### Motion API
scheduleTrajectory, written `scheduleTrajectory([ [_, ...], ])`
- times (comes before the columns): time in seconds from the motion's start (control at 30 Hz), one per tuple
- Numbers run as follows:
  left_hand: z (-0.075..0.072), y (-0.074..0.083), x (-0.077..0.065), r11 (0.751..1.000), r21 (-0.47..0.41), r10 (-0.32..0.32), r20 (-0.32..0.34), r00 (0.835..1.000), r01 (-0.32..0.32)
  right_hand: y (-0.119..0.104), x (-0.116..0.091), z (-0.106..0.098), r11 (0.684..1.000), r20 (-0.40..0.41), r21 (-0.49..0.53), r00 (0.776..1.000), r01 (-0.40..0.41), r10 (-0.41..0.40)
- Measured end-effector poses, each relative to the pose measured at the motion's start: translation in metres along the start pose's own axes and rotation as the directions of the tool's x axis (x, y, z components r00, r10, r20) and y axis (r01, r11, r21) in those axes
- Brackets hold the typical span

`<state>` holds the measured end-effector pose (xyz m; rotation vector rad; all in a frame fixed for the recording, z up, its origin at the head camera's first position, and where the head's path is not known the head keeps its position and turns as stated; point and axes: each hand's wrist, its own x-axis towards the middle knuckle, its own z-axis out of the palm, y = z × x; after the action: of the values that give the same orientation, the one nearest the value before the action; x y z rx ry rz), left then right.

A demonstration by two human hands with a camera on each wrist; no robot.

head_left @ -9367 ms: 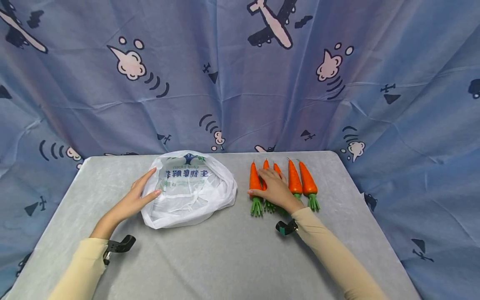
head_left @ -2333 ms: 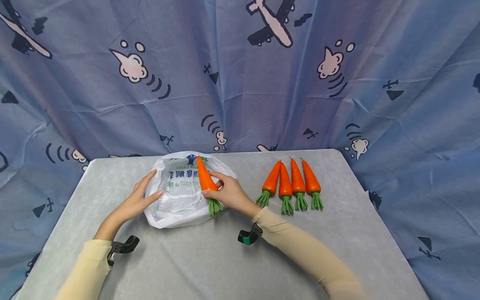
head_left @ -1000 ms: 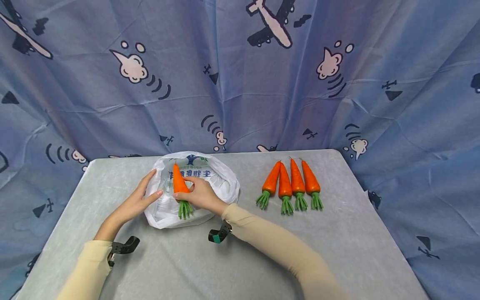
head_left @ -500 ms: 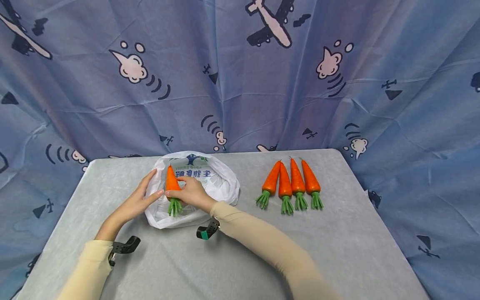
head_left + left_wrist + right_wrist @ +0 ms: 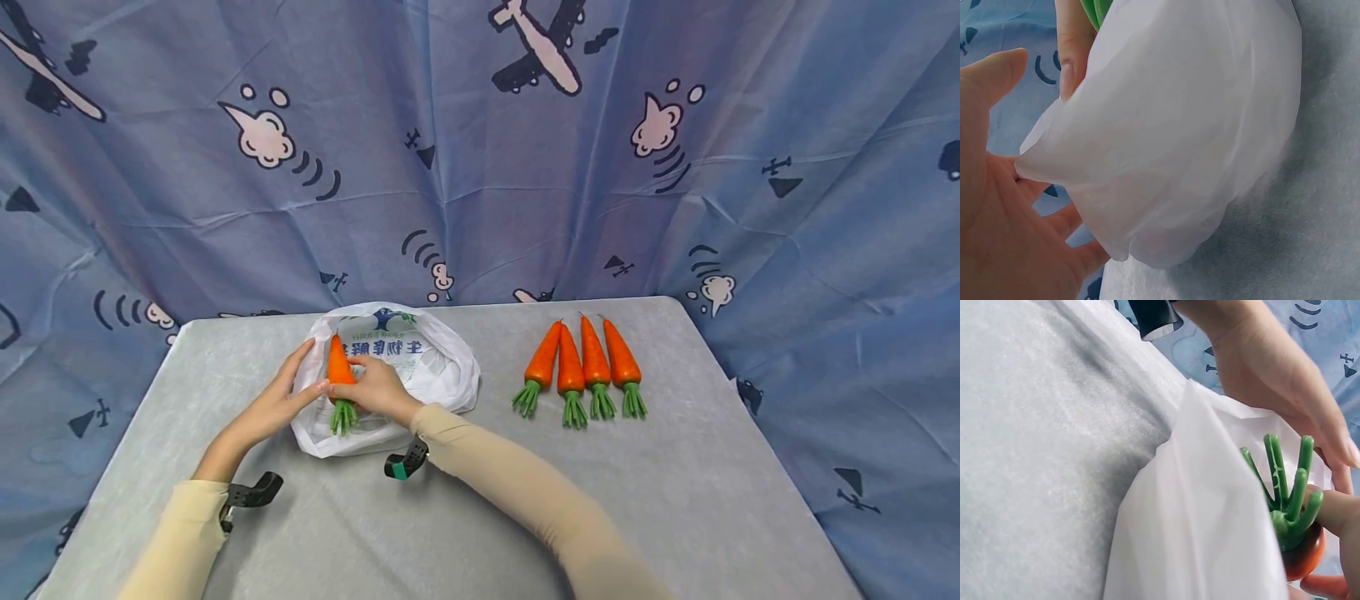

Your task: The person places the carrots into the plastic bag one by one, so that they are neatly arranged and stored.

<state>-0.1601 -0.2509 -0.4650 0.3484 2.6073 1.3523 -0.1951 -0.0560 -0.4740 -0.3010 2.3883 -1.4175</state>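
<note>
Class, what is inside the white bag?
A held carrot, at the mouth of the bag, and reversed lettering on its far wall. Folds hide part of the bottom; anything there is unseen.

- Right hand [image 5: 381, 390]: pinched a carrot [image 5: 340, 364] at the mouth of a white plastic bag [image 5: 453, 385], its green stalks toward the wearer.
- Left hand [image 5: 272, 402]: spread against the bag's left rim, the thumb tip just beside the carrot.
- Bag interior: showed reversed blue characters.
- Four carrots [image 5: 571, 364]: lay in a row on the grey table [image 5: 675, 500], right of the bag.
- Blue curtain [image 5: 502, 192]: hung behind, printed with airplanes.
- Cream sleeves [image 5: 517, 483]: covered both forearms.
</note>
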Motion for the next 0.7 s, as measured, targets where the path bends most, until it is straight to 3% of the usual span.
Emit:
scheduleTrajectory([
  [0.43, 0.001, -0.003, 0.0, 1.0, -0.003, -0.029, 0.015, 0.999, 0.029, 0.004, 0.002, 0.006, 1.0, 0.009, 0.002, 1.0, -0.007, 0.007],
  [0.7, 0.001, -0.001, -0.001, 1.0, -0.013, -0.011, 0.009, 1.0, 0.011, 0.01, 0.005, 0.012, 0.997, 0.043, 0.075, 0.999, -0.01, 0.006],
])
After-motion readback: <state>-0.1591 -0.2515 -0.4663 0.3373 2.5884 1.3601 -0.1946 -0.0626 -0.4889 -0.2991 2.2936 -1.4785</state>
